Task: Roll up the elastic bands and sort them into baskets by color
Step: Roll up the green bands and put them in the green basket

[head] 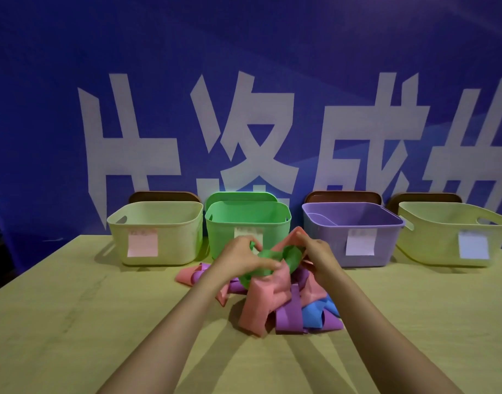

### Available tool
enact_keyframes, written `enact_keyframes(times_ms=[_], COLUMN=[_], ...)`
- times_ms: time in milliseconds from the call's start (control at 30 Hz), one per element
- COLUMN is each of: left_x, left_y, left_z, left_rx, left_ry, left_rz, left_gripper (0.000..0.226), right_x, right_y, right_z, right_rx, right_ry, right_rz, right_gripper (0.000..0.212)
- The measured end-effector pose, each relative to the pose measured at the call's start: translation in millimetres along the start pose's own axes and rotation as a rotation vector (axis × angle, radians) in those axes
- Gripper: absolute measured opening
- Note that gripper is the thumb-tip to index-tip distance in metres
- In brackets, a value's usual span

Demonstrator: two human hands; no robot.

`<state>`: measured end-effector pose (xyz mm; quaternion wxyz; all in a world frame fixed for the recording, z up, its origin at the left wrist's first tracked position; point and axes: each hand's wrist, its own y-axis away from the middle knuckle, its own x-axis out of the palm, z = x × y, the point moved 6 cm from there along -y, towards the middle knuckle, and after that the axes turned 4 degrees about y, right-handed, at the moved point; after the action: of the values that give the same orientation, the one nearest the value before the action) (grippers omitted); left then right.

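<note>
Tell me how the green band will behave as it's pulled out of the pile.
Probably floppy: the green band crumples and sags where the left hand grips it. Likely light, since it looks like a thin strip. It may drag neighbours along: a pink band, pinched by the right hand, lies against it above the pile.

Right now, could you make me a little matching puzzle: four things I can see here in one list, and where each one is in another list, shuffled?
Things:
1. green band
2. raised pink band
3. blue band
4. purple basket

Places:
A. at the near right edge of the pile, on the table
B. at the right hand's fingertips
C. second from the right in the basket row
D. gripped by the left hand, above the pile

Pairs: 1-D, 2-B, 3-A, 4-C.
</note>
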<state>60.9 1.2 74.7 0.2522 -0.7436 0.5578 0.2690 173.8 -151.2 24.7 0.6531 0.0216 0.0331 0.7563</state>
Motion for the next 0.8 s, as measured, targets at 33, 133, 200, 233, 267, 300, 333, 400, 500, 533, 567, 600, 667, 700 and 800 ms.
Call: enact_keyframes(times_ms=[33, 133, 200, 233, 267, 300, 333, 400, 500, 533, 567, 600, 667, 700, 800], left_x=[1, -8, -21, -29, -36, -43, -48, -49, -41, -38, -35, -31, -26, -26, -30], left_y=[0, 0, 0, 0, 1, 1, 1, -1, -7, -8, -9, -9, -7, -4, 3], left_z=[2, 0, 0, -2, -4, -4, -4, -3, 2, 4, 3, 2, -4, -8, -24], left_rx=[0.011, 0.085, 0.133, 0.168, 0.198, 0.217, 0.237, 0.243, 0.127, 0.092, 0.062, 0.033, 0.02, 0.036, 0.102], left_ry=[-0.144, -0.255, -0.126, -0.076, -0.046, -0.012, 0.038, 0.176, 0.641, 0.847, 1.025, 1.167, 1.335, 1.374, 1.497], left_rz=[-0.005, -0.155, -0.304, -0.364, -0.424, -0.471, -0.498, -0.471, -0.327, -0.287, -0.245, -0.199, -0.102, -0.065, 0.021], left_gripper=[0.056, 0.039, 0.035, 0.03, 0.027, 0.025, 0.024, 0.02, 0.023, 0.016, 0.014, 0.016, 0.023, 0.026, 0.036], right_x=[0, 0, -2, -3, -4, -5, -5, -4, 3, 4, 5, 6, 11, 15, 30], right_y=[1, 0, -1, -1, -2, -2, -1, 2, 3, 4, 4, 5, 10, 15, 29], right_z=[3, 5, 4, 4, 3, 1, -2, -5, -10, -12, -15, -17, -14, -11, 0], right_rx=[-0.018, -0.053, -0.055, -0.052, -0.045, -0.026, -0.002, 0.035, 0.083, 0.103, 0.109, 0.105, 0.058, 0.02, -0.088], right_ry=[0.003, 0.044, 0.107, 0.139, 0.153, 0.146, 0.125, 0.108, 0.16, 0.196, 0.239, 0.282, 0.341, 0.368, 0.437], right_rz=[-0.004, -0.028, -0.053, -0.064, -0.067, -0.068, -0.064, -0.039, 0.004, 0.011, 0.019, 0.033, 0.068, 0.089, 0.153], right_gripper=[0.03, 0.03, 0.029, 0.029, 0.03, 0.032, 0.032, 0.031, 0.013, 0.01, 0.011, 0.015, 0.027, 0.031, 0.028])
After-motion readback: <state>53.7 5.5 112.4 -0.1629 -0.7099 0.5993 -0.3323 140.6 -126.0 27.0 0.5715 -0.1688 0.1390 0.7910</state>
